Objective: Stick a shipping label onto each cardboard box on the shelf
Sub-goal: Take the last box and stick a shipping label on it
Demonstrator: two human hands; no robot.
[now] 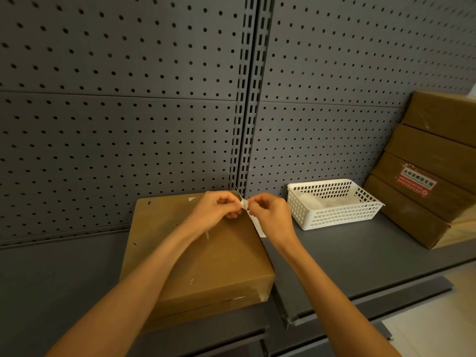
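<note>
Brown cardboard is filling the middle of the head view: a box is lying flat on the grey shelf, its top facing up and bare of any label, its long axis running away from the person toward the pegboard.

Both hands are meeting above the box's far right corner. The left hand is pinching one edge of a white label with curled fingertips, and the right hand is pinching it from the other side; the strip is hanging down between them and past the box's right edge. This looks like the backing being peeled away, though the layers are too small to tell apart.

What the coming move is turning on: the box top is lying directly below and toward the person from the label, so the label is only needing to come down and slightly left. The left hand is already sitting over the cardboard and is nearer to it; the right hand is hanging just off the box's edge.

Right of the hands, a white basket is standing near, and a stack of boxes is leaning at the far right, one wearing a red label.
</note>
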